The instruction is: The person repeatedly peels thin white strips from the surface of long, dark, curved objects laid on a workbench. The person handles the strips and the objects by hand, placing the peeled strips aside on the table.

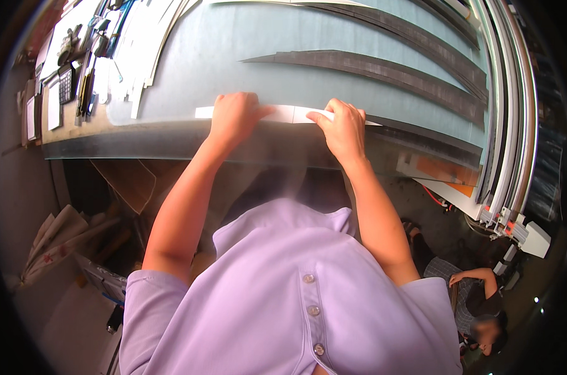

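Observation:
A narrow white strip (285, 114) lies along the front part of the table, with a thin line across it near its middle. Over its left part is my left hand (235, 119), fingers curled and thumb stretched along the strip toward the right. My right hand (345, 130) pinches the strip farther right, its thumb pointing left. Between my two thumbs a stretch of the white strip shows, and a short end sticks out left of my left hand. From beside my right hand a long dark strip (427, 140) runs to the right along the table.
More long dark strips (383, 67) lie on the pale blue-green tabletop (196, 69). Several tools, a calculator (66, 84) and white sheets (165, 31) are at the far left. Metal rails (515, 94) border the right side. Another person (468, 294) is at the lower right.

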Motion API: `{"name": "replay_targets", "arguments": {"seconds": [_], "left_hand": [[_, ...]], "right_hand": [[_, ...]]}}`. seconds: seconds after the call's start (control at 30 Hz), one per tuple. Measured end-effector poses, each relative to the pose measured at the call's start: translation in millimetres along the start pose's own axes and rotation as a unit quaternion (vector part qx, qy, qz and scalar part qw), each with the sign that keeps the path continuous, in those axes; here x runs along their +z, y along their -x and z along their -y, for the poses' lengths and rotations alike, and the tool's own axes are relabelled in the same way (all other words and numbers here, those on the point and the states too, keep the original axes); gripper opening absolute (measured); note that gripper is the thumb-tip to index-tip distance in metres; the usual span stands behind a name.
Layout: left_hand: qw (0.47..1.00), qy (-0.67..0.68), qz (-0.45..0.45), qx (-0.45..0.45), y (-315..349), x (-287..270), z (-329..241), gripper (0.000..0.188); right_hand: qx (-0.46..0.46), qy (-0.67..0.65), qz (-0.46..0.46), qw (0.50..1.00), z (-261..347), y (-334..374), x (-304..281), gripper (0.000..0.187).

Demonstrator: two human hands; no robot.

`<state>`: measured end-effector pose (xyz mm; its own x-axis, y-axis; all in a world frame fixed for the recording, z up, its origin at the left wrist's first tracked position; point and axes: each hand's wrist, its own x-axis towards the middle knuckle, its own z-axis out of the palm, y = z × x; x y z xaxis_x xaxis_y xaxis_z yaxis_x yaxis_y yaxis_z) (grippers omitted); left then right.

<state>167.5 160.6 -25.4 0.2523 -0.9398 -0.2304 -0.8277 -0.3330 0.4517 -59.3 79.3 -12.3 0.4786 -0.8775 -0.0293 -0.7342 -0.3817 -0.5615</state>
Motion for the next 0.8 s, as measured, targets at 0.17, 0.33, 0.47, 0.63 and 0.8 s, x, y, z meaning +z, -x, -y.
{"name": "replay_targets", "arguments": {"seconds": [0.17,0.33,0.47,0.63,0.8], "left_hand": [[0.993,-0.029,0.088,-0.077,-18.1,-6.0,-9.4,0.047],[0.992,-0.028,0.087,-0.091,-26.9,-4.5,-9.9,0.053],[0.992,-0.063,0.073,-0.084,-31.0,4.2,-5.2,0.051],[0.985,-0.055,0.112,-0.122,-32.9,-4.2,-15.4,0.038],[0.983,-0.063,0.122,-0.118,-33.9,-7.0,-16.6,0.039]], "right_hand": [[0.054,0.057,0.017,0.997,1.8,-9.0,13.1,0.052],[0.043,0.081,0.0,0.996,-6.2,-11.3,26.3,0.054],[0.07,0.077,0.026,0.994,-1.7,-12.1,25.8,0.045],[0.065,0.073,0.024,0.995,-3.5,-12.1,28.1,0.044],[0.056,0.074,0.015,0.996,-5.0,-12.2,30.4,0.042]]}}
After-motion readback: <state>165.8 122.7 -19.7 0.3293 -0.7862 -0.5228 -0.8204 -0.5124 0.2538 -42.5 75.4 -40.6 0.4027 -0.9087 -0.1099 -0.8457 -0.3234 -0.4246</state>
